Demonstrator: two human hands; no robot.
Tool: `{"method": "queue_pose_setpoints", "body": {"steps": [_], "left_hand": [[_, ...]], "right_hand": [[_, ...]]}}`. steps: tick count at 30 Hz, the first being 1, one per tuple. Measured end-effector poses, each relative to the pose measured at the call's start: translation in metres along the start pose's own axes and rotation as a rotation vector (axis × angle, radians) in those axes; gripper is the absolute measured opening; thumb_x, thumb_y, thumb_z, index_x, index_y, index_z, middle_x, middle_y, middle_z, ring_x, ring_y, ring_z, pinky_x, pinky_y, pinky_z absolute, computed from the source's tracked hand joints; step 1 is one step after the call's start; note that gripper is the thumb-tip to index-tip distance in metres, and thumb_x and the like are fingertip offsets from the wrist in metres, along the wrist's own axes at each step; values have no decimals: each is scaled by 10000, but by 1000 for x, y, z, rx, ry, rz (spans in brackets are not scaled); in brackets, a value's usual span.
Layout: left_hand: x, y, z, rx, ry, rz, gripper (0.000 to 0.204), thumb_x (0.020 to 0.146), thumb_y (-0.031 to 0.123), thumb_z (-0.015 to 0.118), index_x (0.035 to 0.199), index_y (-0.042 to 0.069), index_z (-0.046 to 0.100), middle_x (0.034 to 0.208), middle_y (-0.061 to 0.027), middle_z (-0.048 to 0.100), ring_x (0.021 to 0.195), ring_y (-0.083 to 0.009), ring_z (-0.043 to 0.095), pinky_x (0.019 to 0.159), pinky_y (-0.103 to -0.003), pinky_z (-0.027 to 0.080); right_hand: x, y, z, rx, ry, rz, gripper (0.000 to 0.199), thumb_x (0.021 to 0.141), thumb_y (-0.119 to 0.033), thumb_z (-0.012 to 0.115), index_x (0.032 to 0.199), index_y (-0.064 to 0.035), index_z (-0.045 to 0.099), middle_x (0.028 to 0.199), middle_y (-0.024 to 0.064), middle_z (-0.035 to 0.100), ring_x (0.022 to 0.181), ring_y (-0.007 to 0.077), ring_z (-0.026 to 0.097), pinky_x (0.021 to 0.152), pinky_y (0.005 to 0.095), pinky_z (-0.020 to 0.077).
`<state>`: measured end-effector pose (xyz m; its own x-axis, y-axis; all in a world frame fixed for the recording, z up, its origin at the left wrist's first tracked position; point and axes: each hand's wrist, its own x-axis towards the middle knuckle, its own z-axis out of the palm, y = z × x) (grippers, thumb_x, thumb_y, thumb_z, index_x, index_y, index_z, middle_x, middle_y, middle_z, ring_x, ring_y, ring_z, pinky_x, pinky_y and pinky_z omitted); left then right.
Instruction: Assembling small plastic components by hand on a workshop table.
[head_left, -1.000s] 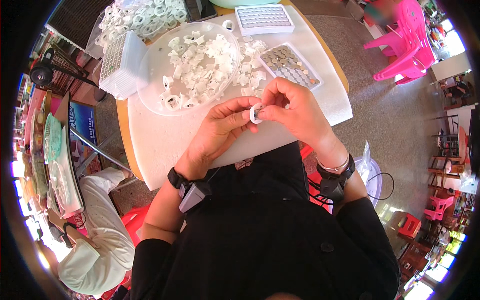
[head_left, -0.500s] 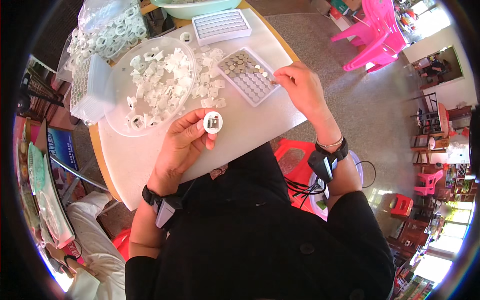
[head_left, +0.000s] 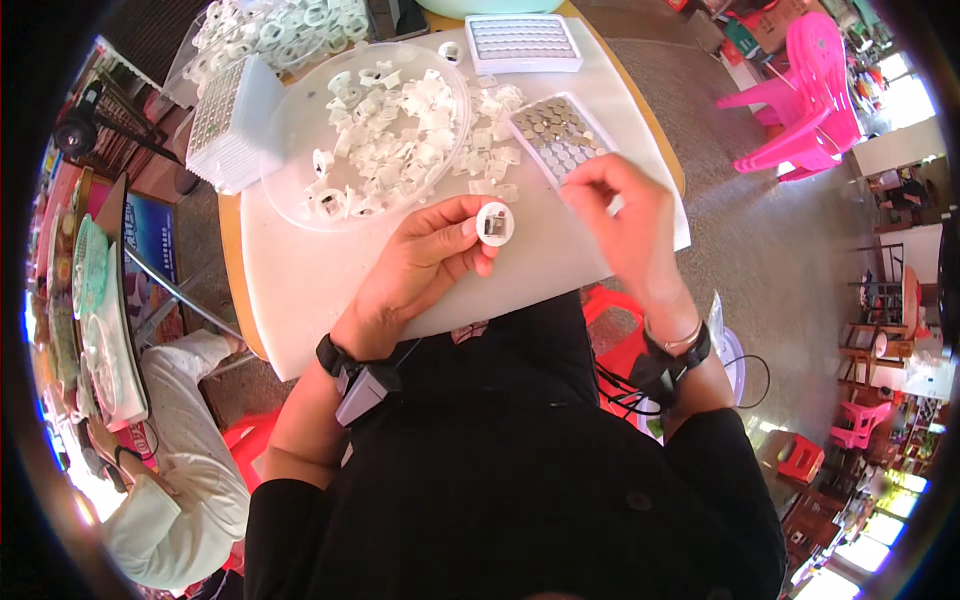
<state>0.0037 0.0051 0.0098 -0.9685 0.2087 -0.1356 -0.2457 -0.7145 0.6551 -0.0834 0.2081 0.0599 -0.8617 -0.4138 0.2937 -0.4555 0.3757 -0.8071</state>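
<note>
My left hand [head_left: 428, 254] is closed in a pinch on a small round white plastic part [head_left: 495, 224] with a dark and metallic middle, turned upward above the table. To its right, at the near edge of a white tray [head_left: 585, 117], my right hand [head_left: 634, 222] hovers with thumb and fingers closed together; whatever they hold is hidden. The tray carries several coin-shaped metal discs [head_left: 552, 124] at its far end, over rows of round pockets. Beyond my left hand, a wide clear round tray [head_left: 300, 217] bears a heap of white plastic parts [head_left: 405, 125].
Loose white pieces [head_left: 492, 150] lie between the two trays. A second white tray [head_left: 524, 66] stands at the back, and stacked clear trays [head_left: 232, 125] stand at the left. Off the table are a pink chair [head_left: 815, 100] on the right and a person in pale clothes [head_left: 190, 450] on the left.
My right hand has moved leftward and nearer, from the disc tray's right side toward my left hand. The left hand keeps its hold on the round part. The whole view has shifted.
</note>
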Motion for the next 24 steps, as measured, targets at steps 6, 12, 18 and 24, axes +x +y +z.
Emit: {"method": "queue_pose_setpoints", "body": {"steps": [6,12,18,24], "left_hand": [[0,1,2,-16,-46,2,282,947,94,535,1195,-40,538,1011,-74,602,860,-141,577,756,-270,489],[0,0,1,19,-52,5,280,940,94,550,1190,-32,552,1034,-82,607,881,-144,577,769,-273,485],[0,0,1,48,-43,8,264,939,89,553,1177,-25,567,1025,-78,608,880,-142,576,774,-269,484],[0,-2,1,83,-21,19,251,937,87,556,1163,-21,576,1019,-76,610,852,-137,574,774,-263,484]], "right_hand": [[-10,-16,22,58,-115,-274,82,787,42,657,823,-14,609,790,63,602,714,145,584,645,265,477],[-10,-17,28,73,-117,-280,116,771,5,644,768,-37,535,722,87,551,679,259,574,591,355,457],[-7,-15,24,90,-221,-214,145,766,-27,655,755,-30,511,727,94,554,690,265,573,597,353,455],[-6,-16,25,127,-243,-177,142,771,-28,642,751,-27,502,731,92,558,694,269,577,597,352,454]]}}
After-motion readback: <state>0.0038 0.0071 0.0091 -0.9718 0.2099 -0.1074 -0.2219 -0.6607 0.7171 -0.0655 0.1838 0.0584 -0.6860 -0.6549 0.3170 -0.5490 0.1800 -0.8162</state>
